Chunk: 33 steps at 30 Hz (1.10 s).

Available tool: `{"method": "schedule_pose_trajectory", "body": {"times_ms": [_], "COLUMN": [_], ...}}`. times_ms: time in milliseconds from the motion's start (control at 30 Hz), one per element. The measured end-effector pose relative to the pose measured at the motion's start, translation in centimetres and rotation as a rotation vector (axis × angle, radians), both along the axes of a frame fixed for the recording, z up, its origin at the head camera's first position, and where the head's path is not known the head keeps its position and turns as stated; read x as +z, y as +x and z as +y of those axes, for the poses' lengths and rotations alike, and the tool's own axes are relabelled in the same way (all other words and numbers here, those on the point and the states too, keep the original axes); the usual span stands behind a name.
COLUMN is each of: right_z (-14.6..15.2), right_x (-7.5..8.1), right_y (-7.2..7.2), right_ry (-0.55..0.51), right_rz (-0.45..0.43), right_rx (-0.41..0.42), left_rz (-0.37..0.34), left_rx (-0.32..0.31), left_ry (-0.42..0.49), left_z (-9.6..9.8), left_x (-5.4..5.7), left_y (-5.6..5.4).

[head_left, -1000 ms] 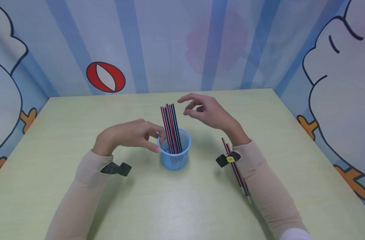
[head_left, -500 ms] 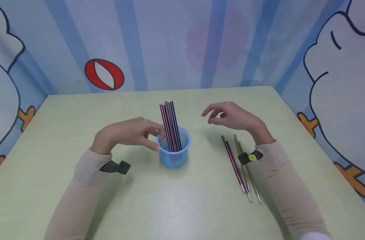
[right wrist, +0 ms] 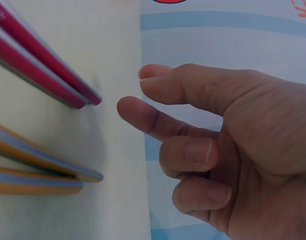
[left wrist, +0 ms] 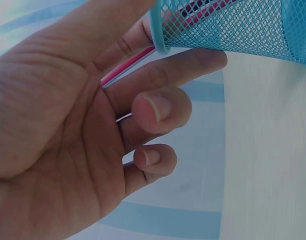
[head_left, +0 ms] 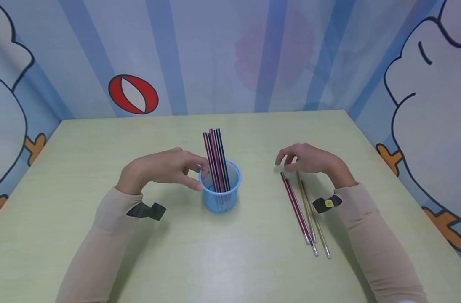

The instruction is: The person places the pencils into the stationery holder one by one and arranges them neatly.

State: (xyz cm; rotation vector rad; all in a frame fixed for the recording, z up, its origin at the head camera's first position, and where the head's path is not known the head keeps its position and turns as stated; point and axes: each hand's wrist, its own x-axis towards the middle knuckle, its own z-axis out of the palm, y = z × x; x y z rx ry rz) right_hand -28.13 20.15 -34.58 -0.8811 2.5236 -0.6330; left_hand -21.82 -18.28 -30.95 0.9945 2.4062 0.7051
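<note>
A blue mesh pencil cup (head_left: 220,203) stands upright mid-table, with several red and dark striped pencils (head_left: 217,162) leaning in it. My left hand (head_left: 166,168) pinches its rim, one finger reaching inside; in the left wrist view another finger lies along the outside of the mesh (left wrist: 233,30). To the right, two dark red pencils (head_left: 296,208) and two golden-yellow pencils (head_left: 316,221) lie on the table, eraser ends towards me. My right hand (head_left: 310,159) hangs above their far ends with fingers loosely bent, holding nothing. In the right wrist view its fingertips are apart from the red pencils (right wrist: 43,60).
The pale wooden table (head_left: 169,261) ends at the back against a blue striped backdrop (head_left: 215,54) with a printed red and white ball. Printed panels with cartoon figures rise at both sides.
My right hand has moved from beside the pencil tops to the right and down, over the loose pencils, uncovering the yellow ones. The left hand stays at the cup.
</note>
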Motion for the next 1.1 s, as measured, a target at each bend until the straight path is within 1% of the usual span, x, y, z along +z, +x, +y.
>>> {"method": "schedule_pose_trajectory", "body": {"times_ms": [233, 400, 600, 733, 800, 933, 1100], "right_z": [-1.0, -2.0, -3.5, -4.4, -4.8, -5.4, -5.9], "right_x": [-1.1, -1.8, -2.4, -2.5, -2.4, -2.3, -1.0], "right_y": [0.0, 0.2, 0.1, 0.0, -0.1, -0.3, -0.4], "right_ry": [0.086, 0.096, 0.091, 0.093, 0.085, 0.036, -0.075], "right_rz": [-0.065, -0.101, -0.087, -0.080, -0.077, -0.069, -0.009], "right_rx": [-0.013, -0.048, -0.083, -0.075, -0.057, -0.008, 0.044], "left_rz": [-0.020, -0.022, -0.017, -0.015, -0.016, -0.020, -0.010], "left_rx": [0.000, -0.006, -0.008, 0.002, 0.008, 0.013, 0.007], "left_ry": [0.021, 0.023, 0.026, 0.017, 0.014, 0.010, 0.008], "left_z": [0.0, 0.0, -0.1, -0.1, 0.0, 0.0, 0.0], "left_x": [0.0, 0.1, 0.0, -0.1, -0.2, -0.1, 0.1], "left_y": [0.1, 0.1, 0.0, 0.0, 0.1, 0.2, 0.2]}}
